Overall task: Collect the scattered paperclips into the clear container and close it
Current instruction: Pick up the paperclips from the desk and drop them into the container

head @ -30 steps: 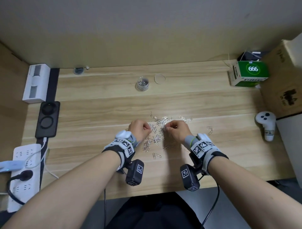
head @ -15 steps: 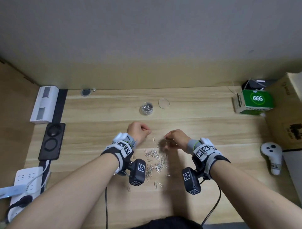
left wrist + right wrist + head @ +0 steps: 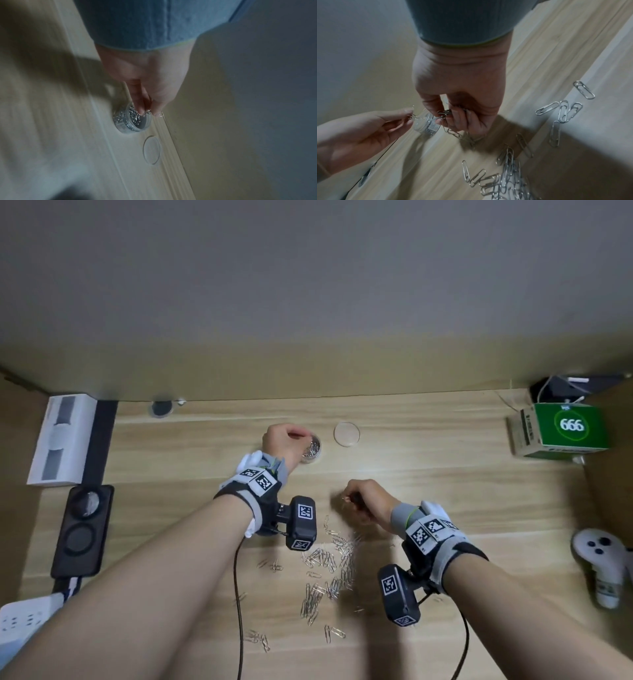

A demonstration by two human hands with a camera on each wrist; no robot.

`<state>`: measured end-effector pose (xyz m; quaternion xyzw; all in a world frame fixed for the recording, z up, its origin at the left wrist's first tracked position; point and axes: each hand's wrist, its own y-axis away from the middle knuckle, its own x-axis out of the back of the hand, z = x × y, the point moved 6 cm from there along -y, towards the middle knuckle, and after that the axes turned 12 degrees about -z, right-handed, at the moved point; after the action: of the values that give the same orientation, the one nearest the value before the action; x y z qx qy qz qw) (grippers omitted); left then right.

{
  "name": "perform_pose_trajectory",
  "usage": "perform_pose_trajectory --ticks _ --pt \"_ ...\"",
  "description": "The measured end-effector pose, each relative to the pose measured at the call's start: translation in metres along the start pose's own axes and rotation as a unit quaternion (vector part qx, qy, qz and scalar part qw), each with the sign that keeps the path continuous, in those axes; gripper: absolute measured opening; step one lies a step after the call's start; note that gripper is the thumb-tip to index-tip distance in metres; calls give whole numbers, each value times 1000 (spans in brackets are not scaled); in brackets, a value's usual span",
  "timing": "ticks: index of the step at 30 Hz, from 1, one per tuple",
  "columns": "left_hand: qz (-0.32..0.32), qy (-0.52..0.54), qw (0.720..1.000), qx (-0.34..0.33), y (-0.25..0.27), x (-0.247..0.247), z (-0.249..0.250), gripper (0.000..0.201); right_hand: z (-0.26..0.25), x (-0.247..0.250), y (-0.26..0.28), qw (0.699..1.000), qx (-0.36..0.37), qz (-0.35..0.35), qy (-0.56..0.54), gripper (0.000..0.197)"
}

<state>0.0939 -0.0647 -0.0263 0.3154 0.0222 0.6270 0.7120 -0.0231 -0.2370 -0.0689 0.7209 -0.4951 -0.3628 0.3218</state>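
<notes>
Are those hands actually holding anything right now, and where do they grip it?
Both hold paperclips. The left hand pinches a few at its fingertips over the clear container. The right hand grips a small bunch in its curled fingers, some dangling below.

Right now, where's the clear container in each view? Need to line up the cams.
Head: the clear container sits upper centre on the desk, partly behind the left hand.
Left wrist: centre frame, just beneath the fingertips.
Right wrist: left of centre, between the two hands, blurred.
Shared landmark: the left hand's pinched paperclips at its rim; the round lid shows only in head and left wrist.
</notes>
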Motion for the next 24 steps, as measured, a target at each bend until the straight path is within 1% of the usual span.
perform_pose_trajectory --ticks 3,7,9,13,16,19,22,24 --pt "-13 -18 1000 9 -6 -4 -8 24 -10 8 -3 999 26 43 -3 35" --pt "-36 23 999 -3 -7 -3 -10 26 -27 13 -3 994 67 86 28 42" --pt "-53 49 997 -16 -9 -1 -11 27 -36 11 -3 991 89 94 36 42" --pt "-103 86 990 -38 -7 0 -7 37 -45 7 -1 986 120 102 49 37" --pt "-100 118 987 -48 -2 3 -5 35 -51 6 1 985 125 104 63 37" --pt "-87 149 985 -14 3 16 -13 28 -65 1 2 983 132 114 61 46" --pt "-86 139 986 22 9 29 -22 27 -89 -10 3 981 153 106 59 48" --pt "-82 131 987 33 11 37 -26 29 -108 -20 4 979 167 100 59 49"
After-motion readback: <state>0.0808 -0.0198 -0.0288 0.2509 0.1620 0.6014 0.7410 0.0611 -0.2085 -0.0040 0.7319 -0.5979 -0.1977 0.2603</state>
